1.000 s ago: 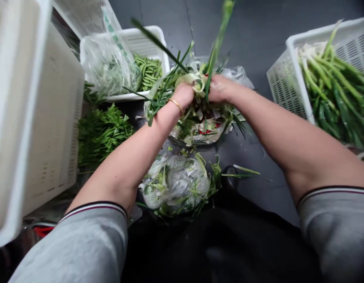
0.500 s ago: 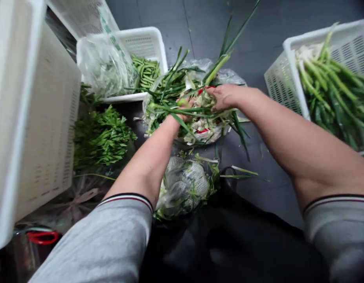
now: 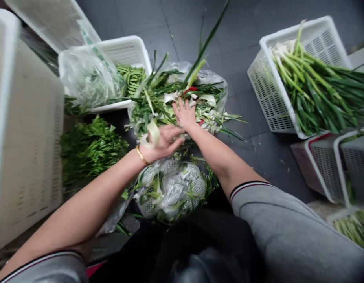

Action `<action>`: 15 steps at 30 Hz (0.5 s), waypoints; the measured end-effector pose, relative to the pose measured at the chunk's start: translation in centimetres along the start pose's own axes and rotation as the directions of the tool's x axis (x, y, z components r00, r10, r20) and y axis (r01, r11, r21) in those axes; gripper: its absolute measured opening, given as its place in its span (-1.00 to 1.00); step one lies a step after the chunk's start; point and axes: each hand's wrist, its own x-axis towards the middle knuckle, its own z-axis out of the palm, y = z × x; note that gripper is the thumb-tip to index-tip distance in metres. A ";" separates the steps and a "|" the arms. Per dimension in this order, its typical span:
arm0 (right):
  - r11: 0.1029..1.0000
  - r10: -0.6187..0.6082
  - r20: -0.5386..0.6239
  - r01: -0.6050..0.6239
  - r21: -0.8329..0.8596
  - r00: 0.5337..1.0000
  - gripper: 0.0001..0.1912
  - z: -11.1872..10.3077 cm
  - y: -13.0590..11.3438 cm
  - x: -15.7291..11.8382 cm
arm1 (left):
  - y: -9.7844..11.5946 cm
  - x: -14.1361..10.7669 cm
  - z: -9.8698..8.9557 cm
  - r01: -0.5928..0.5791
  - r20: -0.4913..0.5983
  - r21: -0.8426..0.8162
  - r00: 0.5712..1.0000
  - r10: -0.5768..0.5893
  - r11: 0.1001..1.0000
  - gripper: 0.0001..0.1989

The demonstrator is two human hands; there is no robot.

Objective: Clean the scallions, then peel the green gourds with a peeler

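Note:
A clear plastic bag on the floor is heaped with green and white vegetable scraps, with a few red bits among them. My right hand lies on the middle of the heap, fingers spread. Nearer to me, my left hand hovers at the heap's front edge, its fingers apart and slightly blurred. A gold bracelet circles the left wrist. A pale curled strip rests against the back of the left hand. Below both hands sits a second clear bag holding white mesh pieces and leafy scraps.
White crates hold green beans at the upper left and long green onions at the right. A tall white crate and leafy greens stand left. More crates are at lower right.
My left hand has drawn back out of the scraps toward me. The right hand has moved left and now lies flat on the heap. The view has shifted, showing more crates at the right.

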 end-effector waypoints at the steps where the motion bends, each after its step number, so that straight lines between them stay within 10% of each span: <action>1: 0.999 -0.001 0.006 0.001 0.040 1.000 -0.34 -0.1 0.4 0.5 | -1.1 1.0 0.5 0.005 -0.041 0.019 0.999 -0.004 1.000 -0.54; 5: 0.952 -0.194 0.022 0.182 0.248 0.981 -0.42 -5.0 5.2 -1.5 | -6.1 6.4 3.7 0.165 0.013 0.169 0.985 -0.169 0.972 -0.42; 9: 0.928 -0.156 -0.391 0.270 0.256 0.907 -0.54 -10.0 9.7 -8.8 | -8.4 9.2 6.1 0.303 0.028 0.204 0.949 -0.315 0.931 -0.38; 13: 0.820 -0.545 -0.175 0.564 0.091 0.820 -0.63 -7.4 8.5 -13.5 | -7.9 10.0 5.9 0.346 0.077 0.246 0.924 -0.374 0.906 -0.35; 15: 0.843 -0.537 -0.045 0.538 -0.011 0.842 -0.62 -4.6 6.8 -13.1 | -7.4 10.0 5.6 0.355 0.094 0.263 0.916 -0.390 0.897 -0.35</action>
